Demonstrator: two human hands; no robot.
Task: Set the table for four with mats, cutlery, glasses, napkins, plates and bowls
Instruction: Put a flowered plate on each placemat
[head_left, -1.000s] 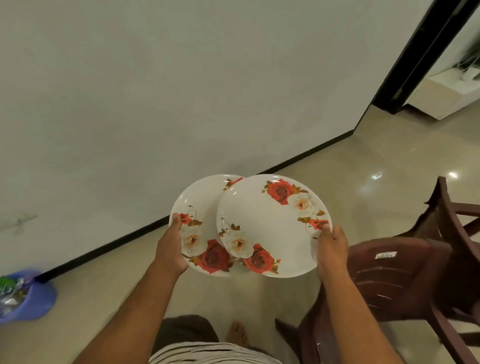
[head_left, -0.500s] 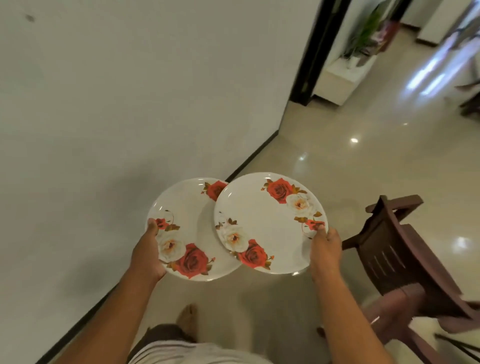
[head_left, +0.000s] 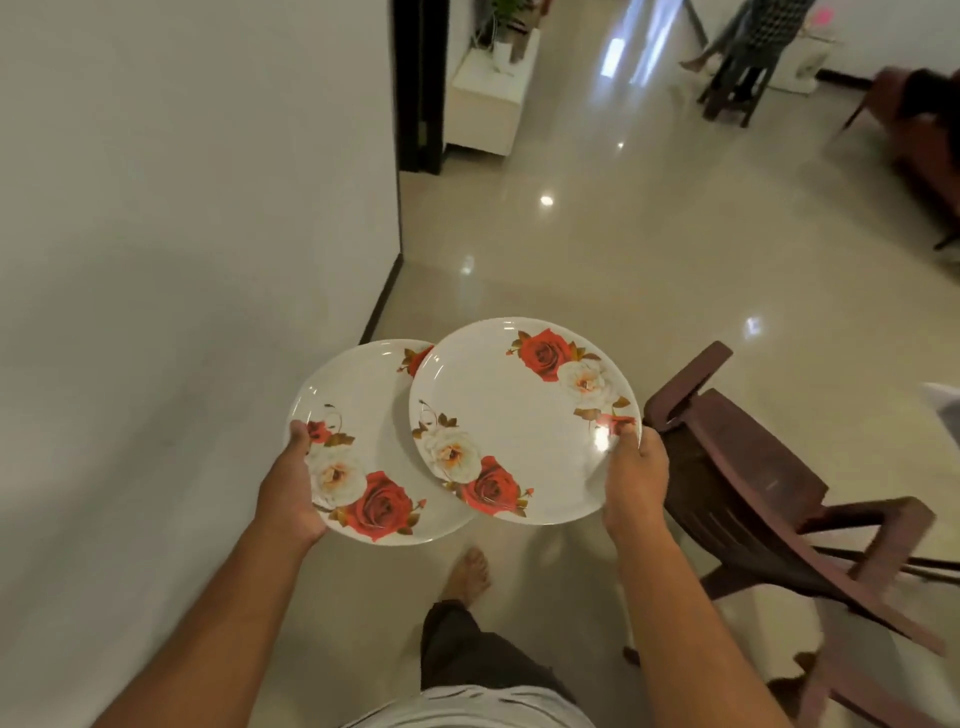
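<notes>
Two round white plates with red and cream rose prints, both face up and roughly level above the floor. The right plate (head_left: 519, 415) overlaps the 3 o'clock rim of the left plate (head_left: 363, 441), lying on top.

Glossy plates (head_left: 519, 415), polished floor (head_left: 623, 249)

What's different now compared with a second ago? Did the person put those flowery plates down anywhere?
No. The view has swung from the wall toward the open room, and the brown chair now sits nearer on the right. The left plate has slid out leftward, overlapping less. The left hand and right hand still grip one plate each, the right plate on top.
</notes>
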